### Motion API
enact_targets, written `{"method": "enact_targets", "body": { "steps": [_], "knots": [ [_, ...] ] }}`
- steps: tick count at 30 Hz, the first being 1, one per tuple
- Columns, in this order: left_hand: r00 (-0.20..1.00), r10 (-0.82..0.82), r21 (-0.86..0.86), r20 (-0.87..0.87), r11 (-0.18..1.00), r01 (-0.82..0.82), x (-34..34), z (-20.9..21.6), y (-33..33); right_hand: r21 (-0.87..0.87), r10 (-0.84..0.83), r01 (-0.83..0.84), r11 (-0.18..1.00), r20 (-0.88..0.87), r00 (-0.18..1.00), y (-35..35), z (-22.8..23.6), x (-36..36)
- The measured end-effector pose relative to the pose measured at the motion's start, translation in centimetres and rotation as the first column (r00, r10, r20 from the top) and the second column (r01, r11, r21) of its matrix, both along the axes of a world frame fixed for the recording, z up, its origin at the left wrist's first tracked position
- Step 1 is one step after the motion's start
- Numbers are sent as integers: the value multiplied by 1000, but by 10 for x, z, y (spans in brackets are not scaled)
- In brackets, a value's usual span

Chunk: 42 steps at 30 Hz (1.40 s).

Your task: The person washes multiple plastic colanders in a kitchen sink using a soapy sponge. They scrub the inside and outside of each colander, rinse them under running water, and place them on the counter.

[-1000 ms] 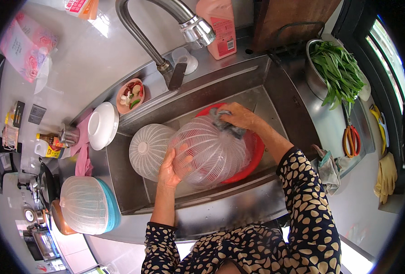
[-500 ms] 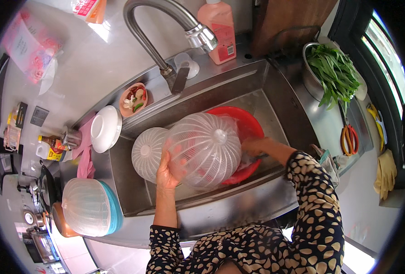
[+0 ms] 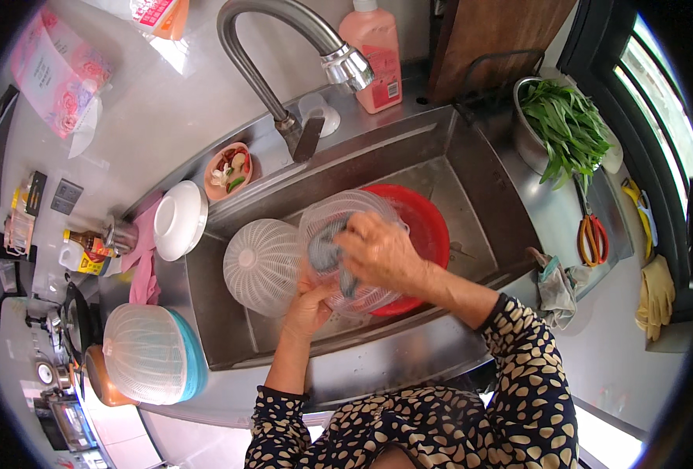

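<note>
A stainless steel sink (image 3: 471,168) fills the middle of my kitchen counter, a curved tap (image 3: 284,47) arching over its far side beside a pink soap bottle (image 3: 374,55). Over the basin I hold a clear ribbed plastic cover (image 3: 346,254), tipped up on its edge: my left hand (image 3: 311,301) props it from the near side, fingers closed under its rim, while my right hand (image 3: 378,254) presses a grey scouring cloth (image 3: 323,250) against its surface. Both hands are close together, clamped on the same piece, so neither has to reach. Behind the cover, a red basin (image 3: 421,227) rests on the sink floor; whether it holds anything I cannot tell. Just left of it lies a second white mesh cover (image 3: 260,266), dome up. Far left of the sink, a small bowl (image 3: 228,168) holds bits of food, and a white bowl (image 3: 178,219) sits upturned beside it. At near left, another ribbed cover rests on a blue tub (image 3: 155,356). At far right, a metal pot (image 3: 530,137) holds leafy greens (image 3: 569,125), with orange-handled scissors (image 3: 592,234) near it.
</note>
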<state>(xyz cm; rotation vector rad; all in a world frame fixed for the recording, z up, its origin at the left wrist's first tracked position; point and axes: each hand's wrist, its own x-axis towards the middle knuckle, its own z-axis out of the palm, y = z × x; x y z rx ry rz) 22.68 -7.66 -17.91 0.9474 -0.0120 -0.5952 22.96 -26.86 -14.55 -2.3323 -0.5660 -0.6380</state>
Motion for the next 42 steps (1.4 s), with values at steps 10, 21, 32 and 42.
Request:
{"method": "enact_targets", "body": {
  "steps": [10,21,32,42],
  "knots": [
    [963,-247,-283,-111,936,208,0,-7,-1,346,82,-22,938,-161,983,-65,-57,53],
    [970,-20,45,-243,999,32,10,-13,-16,-37,241,-238,970,111,964,-15,9,1],
    [743,-638,501,201,719,482,4,49,-66,55,-237,270,961,-331,913,-131,-50,60],
    [65,-991,882,118,74,-465,-34,24,-76,-51,-27,21,999,-135,991,-118,-44,19]
  ]
}}
